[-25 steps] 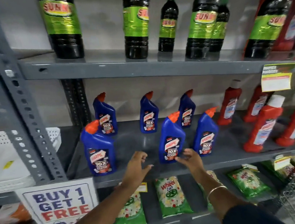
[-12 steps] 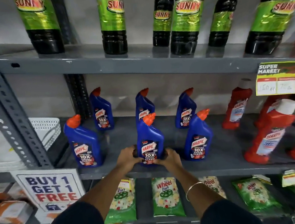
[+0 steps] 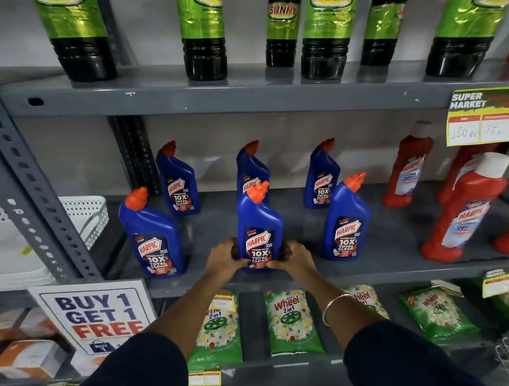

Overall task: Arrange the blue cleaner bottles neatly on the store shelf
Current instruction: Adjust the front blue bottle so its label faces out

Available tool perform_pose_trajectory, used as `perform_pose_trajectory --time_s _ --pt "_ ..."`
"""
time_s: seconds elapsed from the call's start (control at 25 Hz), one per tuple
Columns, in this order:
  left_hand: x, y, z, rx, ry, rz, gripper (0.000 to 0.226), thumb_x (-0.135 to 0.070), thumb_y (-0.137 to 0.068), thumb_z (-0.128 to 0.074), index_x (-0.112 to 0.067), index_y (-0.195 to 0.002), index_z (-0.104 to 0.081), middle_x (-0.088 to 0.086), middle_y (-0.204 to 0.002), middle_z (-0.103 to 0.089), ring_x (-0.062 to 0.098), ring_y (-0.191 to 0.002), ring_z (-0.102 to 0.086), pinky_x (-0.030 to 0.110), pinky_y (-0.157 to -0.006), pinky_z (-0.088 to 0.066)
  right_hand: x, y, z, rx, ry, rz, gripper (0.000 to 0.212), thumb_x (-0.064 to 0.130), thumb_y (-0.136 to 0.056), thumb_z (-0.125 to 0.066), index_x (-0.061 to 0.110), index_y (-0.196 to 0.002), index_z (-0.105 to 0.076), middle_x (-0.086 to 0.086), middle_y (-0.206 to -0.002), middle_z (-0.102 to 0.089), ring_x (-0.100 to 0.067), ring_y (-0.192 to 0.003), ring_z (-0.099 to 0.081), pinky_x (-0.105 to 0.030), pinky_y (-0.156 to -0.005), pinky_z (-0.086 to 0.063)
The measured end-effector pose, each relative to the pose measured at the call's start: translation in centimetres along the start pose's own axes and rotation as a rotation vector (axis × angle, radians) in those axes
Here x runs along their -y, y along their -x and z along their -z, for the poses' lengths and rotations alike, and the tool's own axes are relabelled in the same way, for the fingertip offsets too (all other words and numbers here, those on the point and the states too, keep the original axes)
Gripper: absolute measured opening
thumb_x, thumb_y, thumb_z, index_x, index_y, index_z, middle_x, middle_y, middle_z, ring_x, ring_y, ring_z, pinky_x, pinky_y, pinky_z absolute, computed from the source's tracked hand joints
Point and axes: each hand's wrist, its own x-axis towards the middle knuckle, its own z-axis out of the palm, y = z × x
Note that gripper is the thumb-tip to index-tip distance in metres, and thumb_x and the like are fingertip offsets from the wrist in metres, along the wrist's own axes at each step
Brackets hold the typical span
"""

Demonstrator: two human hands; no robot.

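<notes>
Blue plastic fills the middle shelf (image 3: 377, 270): six cleaner bottles in two rows of three. I have my left hand (image 3: 223, 258) and right hand (image 3: 293, 258) clamped on the base of the front-centre bottle (image 3: 259, 223), one on each side, which I judge steadies it upright and lets me square its label forward, in line with the front-left bottle (image 3: 152, 235) and front-right bottle (image 3: 346, 218)
</notes>
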Motion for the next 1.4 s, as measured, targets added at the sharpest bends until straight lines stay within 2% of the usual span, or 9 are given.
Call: perform_pose_trajectory --time_s 0.12,0.24,0.4,0.48,0.64,0.8,0.92,1.2,1.4 --pt "0.1 1.7 -1.2 -0.156 0.025 0.006 0.057 -0.021 -0.064 -0.078 -0.008 -0.108 -0.045 0.013 -0.112 -0.055 0.027 -0.102 -0.055 0.040 -0.083 -0.051 -0.7 1.0 1.1 -0.084 -0.031 -0.054 0.052 0.011 -0.064 -0.083 0.002 -0.109 -0.058 -0.010 -0.102 -0.067 -0.019 -0.092 -0.064 -0.027 -0.077 -0.052" --pt "0.1 4.0 -2.9 -0.394 -0.218 -0.254 0.049 -0.028 -0.066 -0.076 -0.009 -0.100 -0.046 0.013 -0.104 -0.055 0.028 -0.091 -0.056 0.037 -0.071 -0.052 -2.8 2.8 3.0 -0.326 -0.017 -0.132 0.030 0.013 -0.071 -0.078 0.004 -0.095 -0.063 -0.011 -0.091 -0.069 -0.025 -0.086 -0.064 -0.023 -0.068 -0.044" --pt "-2.7 5.6 -7.1 -0.304 -0.388 -0.543 0.050 -0.034 -0.068 -0.074 -0.011 -0.106 -0.052 0.013 -0.108 -0.062 0.030 -0.095 -0.061 0.042 -0.080 -0.053 -5.3 4.1 7.6 -0.624 -0.137 -0.217 0.022 0.000 -0.072 -0.073 -0.001 -0.091 -0.062 -0.018 -0.089 -0.067 -0.018 -0.077 -0.056 -0.007 -0.041 -0.037" --pt "-6.0 4.6 -9.9 -0.167 -0.227 -0.503 0.048 -0.029 -0.076 -0.068 -0.008 -0.115 -0.050 0.014 -0.120 -0.055 0.030 -0.110 -0.054 0.041 -0.092 -0.048 -6.1 3.3 10.9 -0.568 -0.209 -0.230 0.021 -0.004 -0.073 -0.070 -0.002 -0.092 -0.061 -0.018 -0.089 -0.065 -0.019 -0.077 -0.059 -0.001 -0.043 -0.038" --pt "-12.0 0.1 -13.1 0.013 0.143 -0.108 0.052 -0.015 -0.076 -0.069 -0.003 -0.122 -0.047 0.017 -0.127 -0.055 0.028 -0.118 -0.051 0.028 -0.095 -0.037 -7.4 0.4 15.0 -0.211 0.173 -0.147 0.052 0.018 -0.072 -0.077 0.000 -0.117 -0.058 -0.014 -0.118 -0.064 -0.026 -0.113 -0.059 -0.025 -0.083 -0.043" --pt "-13.9 -2.5 -14.3 0.008 0.046 0.062 0.043 -0.020 -0.074 -0.071 -0.001 -0.109 -0.055 0.019 -0.116 -0.064 0.030 -0.108 -0.059 0.033 -0.083 -0.043 -8.8 -2.0 16.0 -0.101 0.092 -0.026 0.047 0.016 -0.067 -0.082 -0.002 -0.105 -0.062 -0.007 -0.091 -0.062 -0.017 -0.089 -0.058 -0.008 -0.068 -0.047" --pt "-14.0 -2.2 -14.9 -0.040 0.002 0.122 0.042 -0.024 -0.073 -0.071 -0.004 -0.106 -0.055 0.017 -0.114 -0.065 0.031 -0.106 -0.060 0.037 -0.082 -0.047 -9.2 -2.5 16.3 -0.071 0.026 -0.052 0.043 0.015 -0.066 -0.082 0.000 -0.102 -0.064 -0.010 -0.090 -0.067 -0.020 -0.086 -0.063 -0.042 -0.080 -0.055" --pt "-14.5 -0.8 -14.9 -0.055 0.012 0.105 0.042 -0.020 -0.070 -0.073 -0.007 -0.107 -0.057 0.015 -0.112 -0.068 0.029 -0.104 -0.062 0.037 -0.085 -0.049 -9.3 -1.4 17.2 -0.029 0.022 0.002 0.040 0.012 -0.064 -0.082 0.003 -0.099 -0.067 -0.007 -0.091 -0.070 -0.013 -0.083 -0.059 -0.006 -0.050 -0.040" --pt "-14.3 -1.1 -14.6 -0.024 0.033 0.076 0.042 -0.017 -0.069 -0.074 -0.007 -0.107 -0.058 0.013 -0.111 -0.068 0.026 -0.101 -0.063 0.033 -0.085 -0.049 -9.3 -0.9 17.0 -0.071 0.010 -0.015 0.043 0.012 -0.063 -0.083 0.004 -0.101 -0.066 -0.011 -0.099 -0.071 -0.012 -0.082 -0.059 0.001 -0.048 -0.039"
